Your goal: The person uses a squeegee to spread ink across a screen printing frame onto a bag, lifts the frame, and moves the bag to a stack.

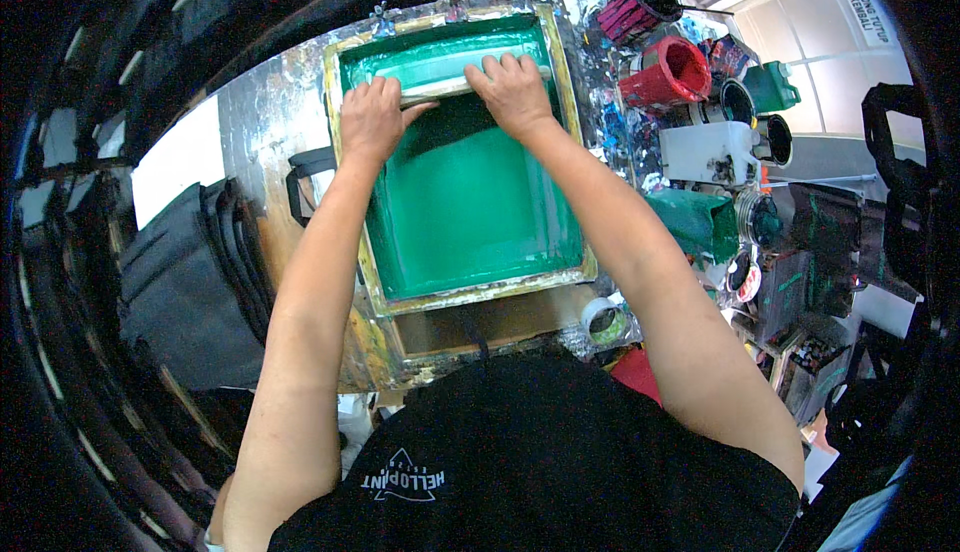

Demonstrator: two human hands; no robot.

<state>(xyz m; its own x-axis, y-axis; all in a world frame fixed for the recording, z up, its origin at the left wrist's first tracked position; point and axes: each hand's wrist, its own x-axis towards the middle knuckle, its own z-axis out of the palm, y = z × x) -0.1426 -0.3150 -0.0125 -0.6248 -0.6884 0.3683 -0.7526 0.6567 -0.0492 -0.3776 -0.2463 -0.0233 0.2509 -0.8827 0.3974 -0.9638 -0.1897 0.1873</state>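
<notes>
Both my arms reach forward over a screen-printing frame [470, 295] with a yellowed, ink-stained rim. Inside it lies a bright green mesh [470, 217]. A long squeegee [437, 89] with a pale handle spans the far part of the screen. My left hand [374, 120] is closed round its left end, thumb along the near side. Near its right end, my right hand [512, 97] grips the same handle with the fingers curled over the top. A dark band shows on the mesh just below the squeegee. The blade's lower edge is hidden.
Small clamps [455, 9] line the table's far edge. To the right crowd a red tub [665, 74], a pink-and-black tub [638, 12], a white jug [706, 154] and a green container [700, 224]. A tape roll [603, 322] lies near the frame. Black bags [190, 287] are stacked left.
</notes>
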